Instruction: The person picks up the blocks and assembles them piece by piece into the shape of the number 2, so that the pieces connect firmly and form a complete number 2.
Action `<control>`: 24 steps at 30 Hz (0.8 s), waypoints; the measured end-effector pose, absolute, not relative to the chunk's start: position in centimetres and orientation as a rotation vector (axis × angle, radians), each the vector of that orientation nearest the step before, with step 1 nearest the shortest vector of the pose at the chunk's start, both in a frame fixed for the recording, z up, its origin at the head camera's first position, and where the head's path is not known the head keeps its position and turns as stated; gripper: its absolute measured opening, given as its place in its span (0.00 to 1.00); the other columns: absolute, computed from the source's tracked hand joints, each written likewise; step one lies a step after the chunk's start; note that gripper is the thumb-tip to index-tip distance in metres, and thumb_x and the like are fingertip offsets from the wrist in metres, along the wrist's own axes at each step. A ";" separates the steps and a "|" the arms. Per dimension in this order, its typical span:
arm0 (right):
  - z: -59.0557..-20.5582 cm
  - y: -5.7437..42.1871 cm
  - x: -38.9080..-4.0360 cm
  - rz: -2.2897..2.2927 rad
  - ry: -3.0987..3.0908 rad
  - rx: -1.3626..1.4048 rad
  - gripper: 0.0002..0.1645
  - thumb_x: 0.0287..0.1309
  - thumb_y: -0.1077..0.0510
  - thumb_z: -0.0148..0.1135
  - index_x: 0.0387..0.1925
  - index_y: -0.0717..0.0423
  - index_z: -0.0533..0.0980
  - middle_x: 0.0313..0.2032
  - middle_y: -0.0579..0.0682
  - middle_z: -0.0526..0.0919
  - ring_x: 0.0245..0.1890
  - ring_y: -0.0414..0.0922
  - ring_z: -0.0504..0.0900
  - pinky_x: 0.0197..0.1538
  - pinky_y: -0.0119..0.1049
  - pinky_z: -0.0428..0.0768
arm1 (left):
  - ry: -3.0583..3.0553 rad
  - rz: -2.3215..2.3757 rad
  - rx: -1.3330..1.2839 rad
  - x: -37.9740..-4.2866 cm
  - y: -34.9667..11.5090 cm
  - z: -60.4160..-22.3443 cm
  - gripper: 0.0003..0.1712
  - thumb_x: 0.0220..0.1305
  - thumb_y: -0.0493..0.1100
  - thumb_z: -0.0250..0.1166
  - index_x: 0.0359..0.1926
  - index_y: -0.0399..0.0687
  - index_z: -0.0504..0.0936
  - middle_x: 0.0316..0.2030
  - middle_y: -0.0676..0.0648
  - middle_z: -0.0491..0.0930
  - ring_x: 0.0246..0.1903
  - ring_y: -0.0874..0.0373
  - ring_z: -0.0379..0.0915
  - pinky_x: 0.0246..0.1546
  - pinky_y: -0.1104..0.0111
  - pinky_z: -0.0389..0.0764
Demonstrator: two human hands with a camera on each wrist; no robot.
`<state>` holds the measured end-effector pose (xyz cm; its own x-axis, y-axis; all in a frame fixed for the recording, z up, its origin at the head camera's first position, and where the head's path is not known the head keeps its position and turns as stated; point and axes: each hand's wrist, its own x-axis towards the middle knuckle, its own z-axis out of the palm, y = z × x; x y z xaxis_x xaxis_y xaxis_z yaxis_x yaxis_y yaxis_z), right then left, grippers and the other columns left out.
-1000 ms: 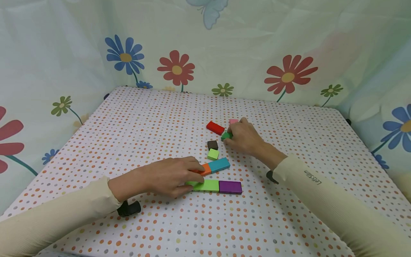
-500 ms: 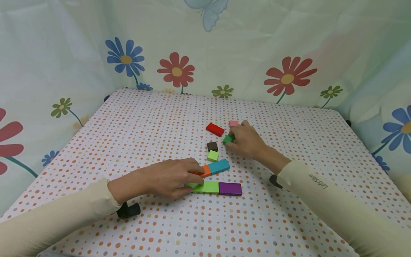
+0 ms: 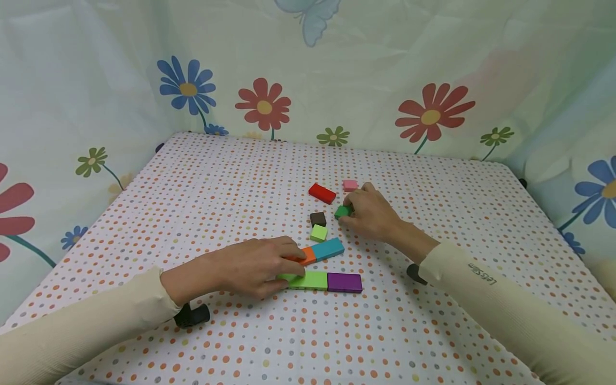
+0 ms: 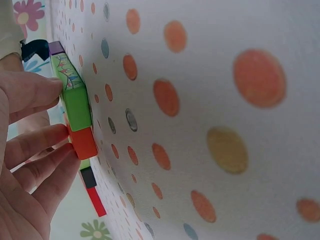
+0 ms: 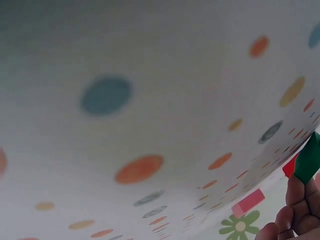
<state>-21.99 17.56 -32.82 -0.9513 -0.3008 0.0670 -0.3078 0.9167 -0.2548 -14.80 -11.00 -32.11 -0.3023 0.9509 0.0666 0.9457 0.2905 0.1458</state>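
Observation:
In the head view my left hand (image 3: 257,264) rests over the left ends of two short rows of blocks. Its thumb and fingers, fairly straight in the left wrist view, touch a lime green block (image 4: 79,107) and an orange block (image 4: 84,143). A purple block (image 3: 344,283) extends the lime row to the right, and a blue block (image 3: 328,249) extends the orange one. My right hand (image 3: 372,213), farther back, pinches a green block (image 3: 342,212) between thumb and fingers. That block's dark green side (image 5: 308,160) shows at the right wrist view's edge.
Behind the blue block lie a small lime block (image 3: 318,233) and a dark brown block (image 3: 317,219), close together. A red block (image 3: 322,193) lies farther back, with a pink block (image 3: 350,185) just beyond the right hand. A flowered curtain (image 3: 366,64) rises behind the dotted tablecloth (image 3: 231,182).
My right hand has drawn the green block slightly right and nearer, away from the red block, leaving more of the pink block showing. My left hand stays in place.

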 end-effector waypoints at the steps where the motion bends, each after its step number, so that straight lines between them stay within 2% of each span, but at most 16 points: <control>1: -32.8 17.5 -21.9 0.414 -3.050 0.488 0.17 0.58 0.55 0.71 0.44 0.62 0.82 0.38 0.52 0.83 0.46 0.51 0.68 0.44 0.43 0.71 | 2.496 0.243 1.830 -14.8 -11.0 -32.1 0.15 0.68 0.43 0.64 0.54 0.56 0.84 0.60 0.50 0.79 0.61 0.57 0.71 0.62 0.65 0.75; 24: -32.2 17.8 -21.0 0.353 -3.034 0.573 0.17 0.56 0.55 0.71 0.43 0.63 0.83 0.37 0.52 0.84 0.42 0.50 0.68 0.42 0.41 0.71 | 2.478 0.252 1.836 -14.8 -11.0 -31.8 0.15 0.68 0.43 0.65 0.54 0.55 0.84 0.61 0.48 0.78 0.61 0.56 0.71 0.63 0.63 0.75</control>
<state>-21.00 17.81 -32.19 -0.9314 -0.3562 0.0749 -0.3639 0.9062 -0.2156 -14.80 -11.00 -31.84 -0.2953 0.9536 0.0588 0.9459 0.2831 0.1586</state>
